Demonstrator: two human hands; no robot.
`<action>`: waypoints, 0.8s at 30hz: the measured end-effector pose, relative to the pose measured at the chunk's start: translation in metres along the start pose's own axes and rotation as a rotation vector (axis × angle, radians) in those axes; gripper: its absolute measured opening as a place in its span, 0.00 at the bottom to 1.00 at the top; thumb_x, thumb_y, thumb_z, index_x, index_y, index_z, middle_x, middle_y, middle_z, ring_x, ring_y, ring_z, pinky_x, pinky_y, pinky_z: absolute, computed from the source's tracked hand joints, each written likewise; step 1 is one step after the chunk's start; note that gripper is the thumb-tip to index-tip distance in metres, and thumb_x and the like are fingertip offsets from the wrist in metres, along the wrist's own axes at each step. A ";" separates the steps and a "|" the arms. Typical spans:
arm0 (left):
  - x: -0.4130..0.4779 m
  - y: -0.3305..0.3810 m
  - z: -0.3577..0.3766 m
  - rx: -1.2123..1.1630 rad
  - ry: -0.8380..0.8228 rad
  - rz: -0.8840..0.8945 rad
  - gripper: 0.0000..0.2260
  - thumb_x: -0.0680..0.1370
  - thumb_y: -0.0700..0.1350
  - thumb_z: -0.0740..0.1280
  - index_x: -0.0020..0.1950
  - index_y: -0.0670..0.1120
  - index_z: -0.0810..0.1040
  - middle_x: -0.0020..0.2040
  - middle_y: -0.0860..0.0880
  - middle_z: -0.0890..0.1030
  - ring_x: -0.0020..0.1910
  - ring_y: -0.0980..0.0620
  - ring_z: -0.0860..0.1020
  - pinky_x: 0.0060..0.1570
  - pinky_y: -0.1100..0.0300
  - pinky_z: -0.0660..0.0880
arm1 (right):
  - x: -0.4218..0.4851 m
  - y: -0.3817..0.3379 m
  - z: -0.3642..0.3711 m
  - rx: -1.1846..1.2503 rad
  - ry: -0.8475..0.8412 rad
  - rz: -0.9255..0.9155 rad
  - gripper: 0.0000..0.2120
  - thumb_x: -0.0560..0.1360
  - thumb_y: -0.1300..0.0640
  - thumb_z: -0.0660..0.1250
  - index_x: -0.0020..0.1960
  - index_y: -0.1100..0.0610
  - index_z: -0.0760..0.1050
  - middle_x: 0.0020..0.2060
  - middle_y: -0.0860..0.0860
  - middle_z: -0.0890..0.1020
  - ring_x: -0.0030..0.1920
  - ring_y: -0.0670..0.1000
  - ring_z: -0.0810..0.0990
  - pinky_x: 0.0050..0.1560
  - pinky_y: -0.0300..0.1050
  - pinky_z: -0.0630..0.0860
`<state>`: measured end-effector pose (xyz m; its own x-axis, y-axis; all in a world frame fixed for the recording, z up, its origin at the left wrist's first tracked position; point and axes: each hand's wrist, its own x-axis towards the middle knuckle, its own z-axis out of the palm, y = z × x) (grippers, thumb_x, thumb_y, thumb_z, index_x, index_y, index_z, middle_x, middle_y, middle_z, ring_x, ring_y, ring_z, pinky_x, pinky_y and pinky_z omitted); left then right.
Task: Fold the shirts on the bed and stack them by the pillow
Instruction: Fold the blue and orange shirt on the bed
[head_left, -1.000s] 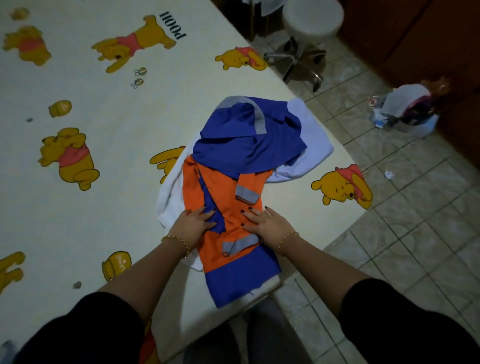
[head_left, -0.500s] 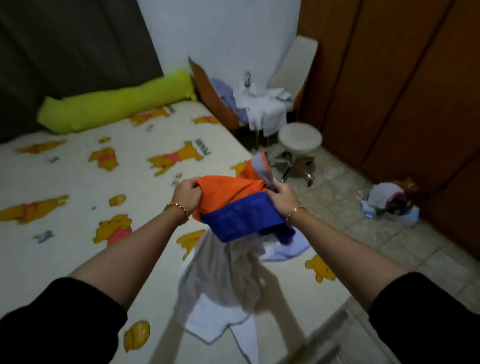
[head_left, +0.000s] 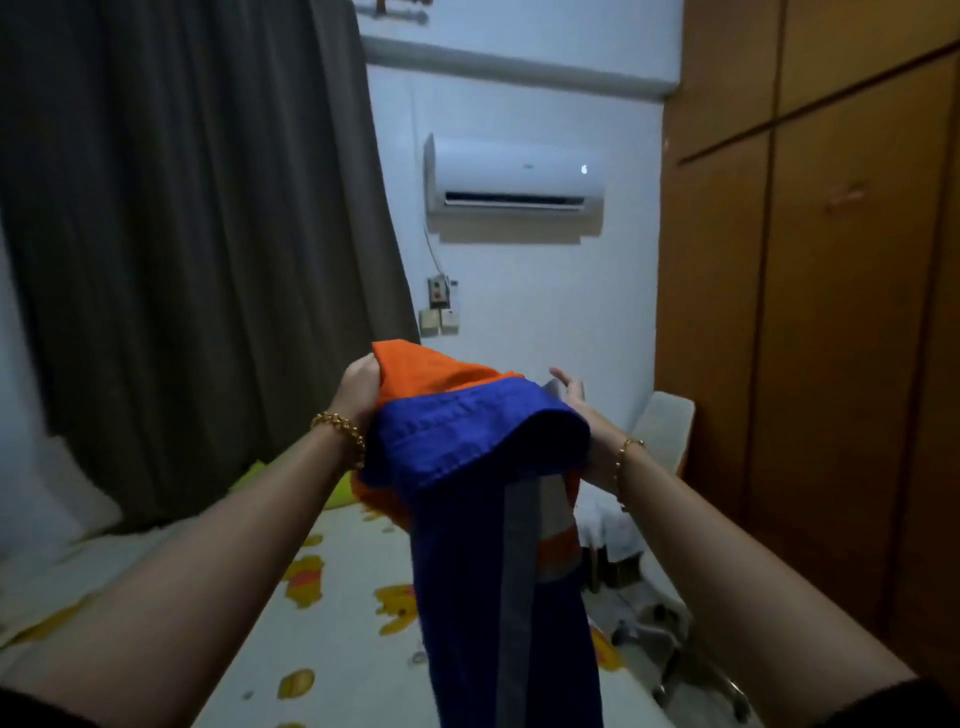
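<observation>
One shirt (head_left: 467, 441) is up in the air over the bed's (head_left: 343, 649) right edge: blue band on top, orange beyond it, one grey stripe down the hanging blue length. Left hand (head_left: 358, 389) clamps the orange corner. Right hand (head_left: 584, 415) is at the shirt's right side, fingers (head_left: 569, 385) straight, thumb hidden, so can't tell its grip. Two gold bracelets (head_left: 340, 431), one per wrist. On the wall behind, one air conditioner (head_left: 514, 174).

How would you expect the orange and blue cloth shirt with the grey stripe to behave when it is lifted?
Probably floppy: the orange and blue cloth shirt droops over at the top and its lower part hangs straight down. Likely light for its size, since the left hand grips just one bunched edge.
</observation>
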<state>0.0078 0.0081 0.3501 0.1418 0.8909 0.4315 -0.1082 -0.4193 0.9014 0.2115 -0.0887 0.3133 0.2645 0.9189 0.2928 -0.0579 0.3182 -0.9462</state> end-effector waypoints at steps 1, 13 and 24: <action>0.002 0.012 -0.015 0.006 -0.005 0.035 0.13 0.79 0.41 0.59 0.53 0.32 0.77 0.43 0.45 0.78 0.44 0.51 0.73 0.47 0.57 0.71 | -0.001 -0.005 0.011 -0.032 -0.058 -0.039 0.28 0.78 0.58 0.65 0.73 0.51 0.56 0.63 0.55 0.71 0.61 0.56 0.74 0.59 0.48 0.73; -0.011 0.102 -0.263 0.554 0.058 0.304 0.04 0.78 0.43 0.65 0.50 0.51 0.77 0.48 0.51 0.78 0.49 0.54 0.75 0.50 0.60 0.70 | -0.012 -0.040 0.237 -0.413 0.046 -0.422 0.01 0.75 0.61 0.68 0.45 0.57 0.77 0.53 0.56 0.75 0.52 0.49 0.75 0.55 0.43 0.74; -0.027 0.114 -0.427 0.537 0.169 0.128 0.15 0.79 0.39 0.57 0.33 0.44 0.69 0.32 0.46 0.72 0.33 0.49 0.69 0.40 0.54 0.65 | -0.043 -0.032 0.406 -0.383 -0.363 -0.327 0.05 0.77 0.62 0.65 0.51 0.59 0.70 0.41 0.51 0.77 0.38 0.45 0.75 0.38 0.33 0.74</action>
<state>-0.4281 0.0104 0.4252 -0.0033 0.8240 0.5665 0.4071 -0.5164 0.7534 -0.1887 -0.0441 0.3864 -0.1383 0.8303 0.5399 0.3382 0.5520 -0.7622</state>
